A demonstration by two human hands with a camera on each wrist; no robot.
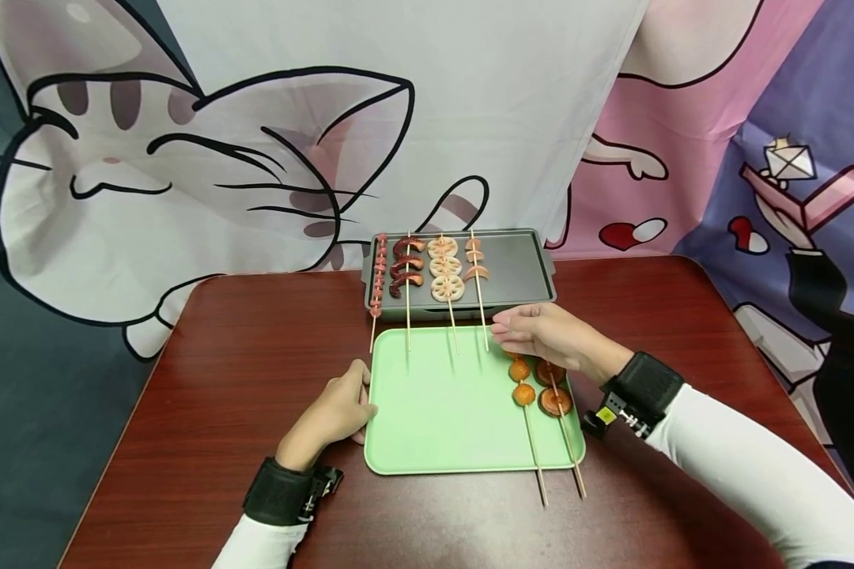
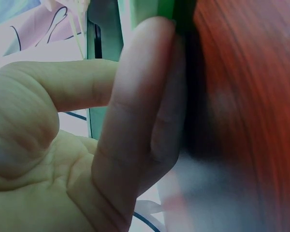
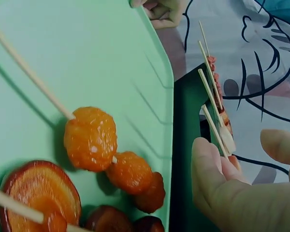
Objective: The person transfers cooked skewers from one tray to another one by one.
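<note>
- My left hand [image 1: 334,407]: gripping the left rim of the green tray [image 1: 441,411].
- My right hand [image 1: 551,336]: fingers extended, beside the pink-slice skewer [image 1: 477,271] (contact: cannot tell).
- Step, I judge: moving skewers between trays; next calls for pinching that stick.
- Grey tray [image 1: 515,273]: four skewers [image 1: 444,267]; green: two.
- Reddish desk [image 1: 270,340]; cartoon cloth [image 1: 512,95] behind.

Desk [image 1: 270,340], reddish-brown with wood grain, its far right corner rounded. Behind it hangs a printed cloth [image 1: 512,95]: at left, a white cat [image 1: 185,221] outlined in black, with whiskers; toward the right, a pink area [image 1: 683,134], then a blue-violet area [image 1: 825,87] bearing an envelope [image 1: 790,163].
</note>
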